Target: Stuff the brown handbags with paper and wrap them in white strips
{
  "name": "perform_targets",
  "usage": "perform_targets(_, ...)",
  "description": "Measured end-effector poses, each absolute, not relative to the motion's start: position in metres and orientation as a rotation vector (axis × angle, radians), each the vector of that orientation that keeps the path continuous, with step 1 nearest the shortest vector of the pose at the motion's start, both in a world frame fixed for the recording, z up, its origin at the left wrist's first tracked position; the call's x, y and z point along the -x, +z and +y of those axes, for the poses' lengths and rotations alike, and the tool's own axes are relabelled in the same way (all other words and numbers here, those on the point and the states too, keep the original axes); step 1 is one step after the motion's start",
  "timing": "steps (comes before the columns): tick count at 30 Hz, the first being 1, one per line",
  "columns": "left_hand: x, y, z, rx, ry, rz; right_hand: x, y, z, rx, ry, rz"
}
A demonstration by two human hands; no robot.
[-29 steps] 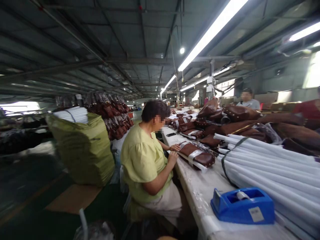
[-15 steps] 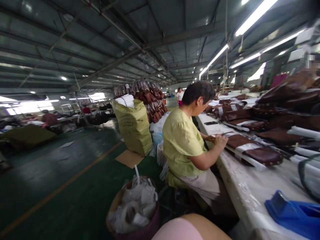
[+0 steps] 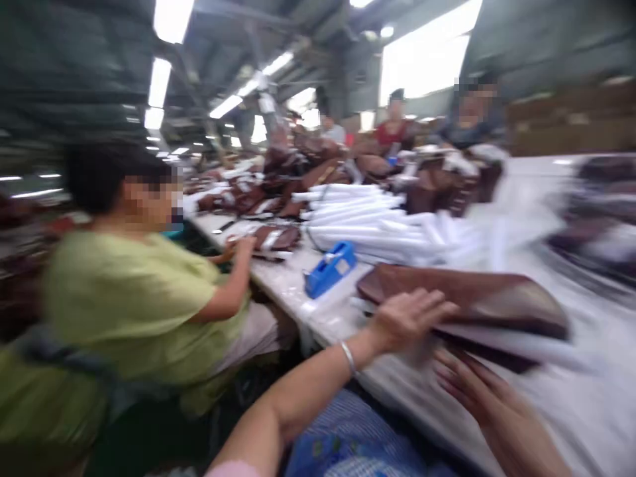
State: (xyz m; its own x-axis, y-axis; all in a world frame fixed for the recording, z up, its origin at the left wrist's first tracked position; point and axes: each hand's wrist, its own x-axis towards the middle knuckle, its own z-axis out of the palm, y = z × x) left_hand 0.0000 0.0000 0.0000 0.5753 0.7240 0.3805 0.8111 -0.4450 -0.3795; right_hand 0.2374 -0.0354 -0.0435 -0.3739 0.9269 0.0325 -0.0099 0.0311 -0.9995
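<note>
My right hand (image 3: 489, 401) is nearest, low at the table's (image 3: 586, 404) front edge, fingers spread and open under the near side of the brown leather piece (image 3: 477, 298); blur keeps me from telling whether the fingertips touch it. My left hand (image 3: 407, 318) lies flat and open on top of that piece, at its left end, a bracelet (image 3: 348, 358) on the wrist. The piece lies flat on the white-covered table with something white under it, smeared beyond reading. Just beyond, to the left, stands a blue tape dispenser (image 3: 330, 268), then a stack of white rolls (image 3: 368, 222). A co-worker in a yellow-green top (image 3: 124, 298) sits to my left, hands on another brown piece (image 3: 275, 238). Further brown goods and people across the table are only blurs.
</note>
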Motion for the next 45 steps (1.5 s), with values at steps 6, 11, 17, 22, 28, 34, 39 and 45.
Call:
perform_targets(6,-0.038,-0.014,0.044,2.339,-0.931,-1.21,-0.323,-0.076,-0.06,1.417,0.346,-1.95)
perform_targets(11,-0.025,-0.002,0.054,2.265,-0.912,-1.309,-0.34,-0.092,-0.056,1.706,-0.142,-2.152)
perform_targets(17,-0.031,-0.005,0.053,2.242,-0.95,-1.265,-0.34,-0.094,-0.03,1.693,-0.025,-2.224)
perform_targets(22,-0.028,-0.007,0.054,2.228,-0.996,-1.203,-0.34,-0.093,-0.018,1.726,0.027,-2.176)
perform_targets(28,-0.025,-0.009,0.055,2.218,-1.007,-1.216,-0.337,-0.098,-0.008,1.703,0.074,-2.123)
perform_targets(34,-0.022,-0.007,0.059,2.161,-1.006,-1.284,-0.317,-0.072,-0.029,1.489,0.207,-2.023)
perform_targets(39,-0.02,-0.006,0.063,2.153,-1.005,-1.34,-0.297,-0.035,-0.079,1.303,0.98,-2.142)
perform_targets(45,-0.024,-0.004,0.063,2.149,-1.001,-1.335,-0.298,-0.056,-0.032,1.618,0.497,-1.895)
